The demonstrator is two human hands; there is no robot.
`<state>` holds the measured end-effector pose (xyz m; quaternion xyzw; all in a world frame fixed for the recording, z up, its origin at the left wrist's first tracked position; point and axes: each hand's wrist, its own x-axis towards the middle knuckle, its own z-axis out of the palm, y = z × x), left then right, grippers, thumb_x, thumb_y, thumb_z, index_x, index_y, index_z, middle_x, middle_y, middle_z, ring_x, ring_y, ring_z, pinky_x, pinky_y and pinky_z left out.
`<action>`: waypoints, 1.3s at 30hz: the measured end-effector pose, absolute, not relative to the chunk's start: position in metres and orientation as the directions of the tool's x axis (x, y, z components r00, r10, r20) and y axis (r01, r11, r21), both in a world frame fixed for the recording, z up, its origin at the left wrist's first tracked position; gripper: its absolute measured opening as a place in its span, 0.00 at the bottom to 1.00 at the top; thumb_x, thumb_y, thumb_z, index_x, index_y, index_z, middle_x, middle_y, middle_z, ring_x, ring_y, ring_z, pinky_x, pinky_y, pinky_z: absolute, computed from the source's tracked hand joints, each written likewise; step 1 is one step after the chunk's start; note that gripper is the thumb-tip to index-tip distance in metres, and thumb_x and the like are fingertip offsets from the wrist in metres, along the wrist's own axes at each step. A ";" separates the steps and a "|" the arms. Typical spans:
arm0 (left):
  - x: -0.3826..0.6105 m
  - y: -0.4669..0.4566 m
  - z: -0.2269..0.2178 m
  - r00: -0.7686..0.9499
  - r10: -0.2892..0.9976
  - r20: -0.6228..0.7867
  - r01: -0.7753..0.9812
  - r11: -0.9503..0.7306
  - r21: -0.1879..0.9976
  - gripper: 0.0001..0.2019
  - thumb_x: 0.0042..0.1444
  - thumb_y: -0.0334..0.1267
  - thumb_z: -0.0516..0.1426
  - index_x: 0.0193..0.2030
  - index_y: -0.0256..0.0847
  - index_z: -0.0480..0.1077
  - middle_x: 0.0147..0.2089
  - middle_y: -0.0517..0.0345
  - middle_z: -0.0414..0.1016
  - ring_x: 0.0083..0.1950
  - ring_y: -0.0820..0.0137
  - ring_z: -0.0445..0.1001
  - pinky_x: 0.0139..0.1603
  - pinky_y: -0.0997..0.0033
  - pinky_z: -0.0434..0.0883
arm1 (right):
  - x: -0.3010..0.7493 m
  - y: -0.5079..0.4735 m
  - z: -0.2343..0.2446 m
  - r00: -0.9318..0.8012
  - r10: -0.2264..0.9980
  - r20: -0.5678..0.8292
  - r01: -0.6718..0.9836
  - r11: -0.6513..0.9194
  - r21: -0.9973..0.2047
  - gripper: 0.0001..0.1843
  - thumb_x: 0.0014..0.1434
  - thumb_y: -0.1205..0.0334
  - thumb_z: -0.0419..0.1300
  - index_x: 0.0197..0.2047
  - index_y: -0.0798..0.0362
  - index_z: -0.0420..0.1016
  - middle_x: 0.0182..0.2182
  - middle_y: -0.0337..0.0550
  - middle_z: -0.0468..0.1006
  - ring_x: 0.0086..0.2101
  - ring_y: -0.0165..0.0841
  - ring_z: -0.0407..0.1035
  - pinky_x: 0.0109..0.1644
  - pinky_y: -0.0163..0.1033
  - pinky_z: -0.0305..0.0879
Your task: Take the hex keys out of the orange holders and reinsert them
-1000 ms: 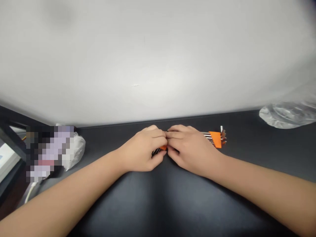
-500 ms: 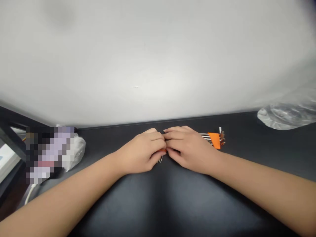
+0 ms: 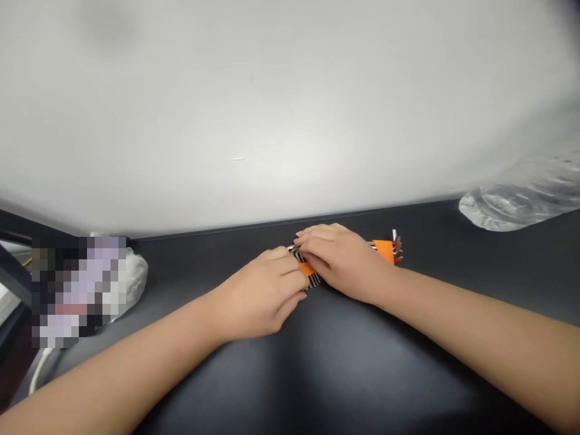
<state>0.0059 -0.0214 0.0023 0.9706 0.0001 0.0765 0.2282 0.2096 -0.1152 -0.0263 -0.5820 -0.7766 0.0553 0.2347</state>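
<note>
My left hand (image 3: 265,290) is closed, its curled fingertips on the left side of an orange holder (image 3: 307,269) filled with a row of thin metal hex keys (image 3: 315,280). My right hand (image 3: 344,260) reaches in from the other side. Its bent fingers press together over the upper ends of these keys, where a shiny metal end (image 3: 290,247) sticks out by the fingertips. Part of the holder is covered by the fingers. Just beyond the right wrist lies a second orange holder (image 3: 384,251) with hex keys, partly hidden; whether the two are joined, I cannot tell.
The black tabletop (image 3: 290,374) runs back to a pale wall (image 3: 290,121). A clear plastic wrapping (image 3: 512,208) lies at the back right. On the left are a blurred-out object (image 3: 81,284), a white plastic bag (image 3: 136,275), a white cable (image 3: 40,368) and a dark frame (image 3: 13,266).
My left hand has shifted slightly down in the picture and my right hand slightly up and left. More of the orange holder and its keys now shows between them. The view has shifted a little.
</note>
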 end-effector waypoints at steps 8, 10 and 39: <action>0.007 -0.029 0.003 0.961 0.257 0.105 0.165 -0.832 0.529 0.13 0.59 0.41 0.62 0.49 0.40 0.71 0.48 0.51 0.74 0.49 0.60 0.70 0.53 0.55 0.72 | 0.208 -0.119 -0.023 -0.246 0.938 0.242 0.815 0.336 -0.472 0.08 0.67 0.70 0.54 0.40 0.53 0.74 0.40 0.46 0.75 0.40 0.36 0.68 0.44 0.42 0.67; 0.007 -0.032 0.004 0.959 0.275 0.073 0.196 -0.823 0.533 0.16 0.56 0.46 0.66 0.47 0.41 0.71 0.48 0.51 0.73 0.48 0.59 0.69 0.52 0.53 0.72 | 0.207 -0.119 -0.022 -0.257 0.946 0.198 0.823 0.322 -0.469 0.07 0.67 0.69 0.55 0.41 0.54 0.73 0.40 0.46 0.74 0.39 0.36 0.67 0.44 0.42 0.67; 0.002 -0.055 0.016 0.968 0.226 -0.111 0.251 -0.843 0.476 0.06 0.65 0.36 0.58 0.47 0.40 0.72 0.48 0.53 0.72 0.49 0.62 0.68 0.53 0.57 0.72 | 0.196 -0.117 -0.028 -0.271 0.957 0.105 0.956 0.280 -0.090 0.04 0.66 0.67 0.55 0.37 0.53 0.68 0.35 0.44 0.71 0.35 0.37 0.62 0.38 0.42 0.48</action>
